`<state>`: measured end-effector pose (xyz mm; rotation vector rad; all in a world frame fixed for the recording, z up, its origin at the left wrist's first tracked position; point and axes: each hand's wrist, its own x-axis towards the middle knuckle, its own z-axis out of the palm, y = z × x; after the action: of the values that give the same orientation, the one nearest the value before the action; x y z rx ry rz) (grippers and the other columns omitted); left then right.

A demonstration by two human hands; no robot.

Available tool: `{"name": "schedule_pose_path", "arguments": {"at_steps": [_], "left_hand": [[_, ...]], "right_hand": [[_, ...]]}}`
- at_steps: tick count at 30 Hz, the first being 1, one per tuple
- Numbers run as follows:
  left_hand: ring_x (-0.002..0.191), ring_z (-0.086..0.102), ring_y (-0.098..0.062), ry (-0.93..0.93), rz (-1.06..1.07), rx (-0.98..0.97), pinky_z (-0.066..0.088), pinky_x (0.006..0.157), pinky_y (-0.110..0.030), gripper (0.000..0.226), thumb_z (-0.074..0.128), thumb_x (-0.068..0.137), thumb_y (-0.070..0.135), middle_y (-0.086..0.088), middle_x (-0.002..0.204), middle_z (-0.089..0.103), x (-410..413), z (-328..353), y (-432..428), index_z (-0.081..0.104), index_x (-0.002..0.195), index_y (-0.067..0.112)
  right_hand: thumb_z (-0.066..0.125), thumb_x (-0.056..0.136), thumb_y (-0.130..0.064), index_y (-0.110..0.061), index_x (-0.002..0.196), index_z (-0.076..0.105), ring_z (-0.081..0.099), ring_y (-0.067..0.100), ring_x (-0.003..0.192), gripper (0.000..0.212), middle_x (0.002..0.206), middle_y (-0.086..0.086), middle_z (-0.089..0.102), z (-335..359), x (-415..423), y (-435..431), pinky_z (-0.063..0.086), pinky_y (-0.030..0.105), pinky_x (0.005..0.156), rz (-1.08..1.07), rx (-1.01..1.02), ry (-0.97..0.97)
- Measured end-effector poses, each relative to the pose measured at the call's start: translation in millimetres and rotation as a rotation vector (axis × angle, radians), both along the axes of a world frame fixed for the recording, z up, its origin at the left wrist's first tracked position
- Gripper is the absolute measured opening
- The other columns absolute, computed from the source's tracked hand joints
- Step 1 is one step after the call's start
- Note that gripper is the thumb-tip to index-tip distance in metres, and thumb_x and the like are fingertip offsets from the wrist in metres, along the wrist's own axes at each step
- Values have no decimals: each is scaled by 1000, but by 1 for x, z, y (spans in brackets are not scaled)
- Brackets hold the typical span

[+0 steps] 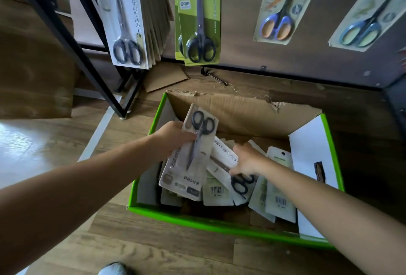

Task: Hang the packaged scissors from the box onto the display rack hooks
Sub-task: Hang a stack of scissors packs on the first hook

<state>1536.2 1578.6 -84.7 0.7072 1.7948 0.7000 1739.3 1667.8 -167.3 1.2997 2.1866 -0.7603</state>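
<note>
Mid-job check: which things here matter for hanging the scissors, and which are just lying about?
Job: green box; scissors pack gripped by left hand; second pack gripped by right hand; hung white packs on the rack.
Lying about: cardboard scrap and loose hook, on the floor.

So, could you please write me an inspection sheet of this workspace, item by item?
Surface: wooden floor; an open green-edged box stands on it.
Job's things: loose packs fill the box; white packs and green packs hang above.
Clutter: cardboard scrap and loose hook on the floor behind the box.
Hands: left hand grips a lifted pack; right hand grips a second pack inside the box.
Cables: nothing seen.
Surroundings: black rack frame, brown back panel.
</note>
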Motion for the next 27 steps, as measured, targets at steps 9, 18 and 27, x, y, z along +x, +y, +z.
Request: {"name": "schedule_pose_path", "arguments": {"at_steps": [9, 18, 27], "left_hand": [[74, 62, -19, 305, -33, -21, 49, 64, -25, 6, 61, 89, 19, -5, 86, 66, -3, 12, 26, 66, 89, 15], [92, 71, -35, -119, -102, 37, 55, 87, -52, 22, 65, 89, 11, -19, 103, 72, 24, 24, 34, 65, 109, 1], [63, 64, -19, -136, -426, 123, 55, 55, -28, 40, 43, 102, 37, -11, 80, 65, 60, 59, 54, 61, 105, 2]], "right_hand": [[57, 93, -11, -12, 97, 57, 60, 27, 86, 4, 95, 9, 61, 96, 28, 55, 38, 30, 58, -27, 245, 54], [59, 92, -9, -22, 88, 58, 54, 26, 85, 14, 88, 1, 61, 139, 61, 62, 37, 31, 64, 103, 208, 378], [56, 94, -8, -37, 130, 57, 45, 14, 115, 47, 123, -14, 43, 152, 61, 44, 39, 34, 94, 446, 325, 502]]}}
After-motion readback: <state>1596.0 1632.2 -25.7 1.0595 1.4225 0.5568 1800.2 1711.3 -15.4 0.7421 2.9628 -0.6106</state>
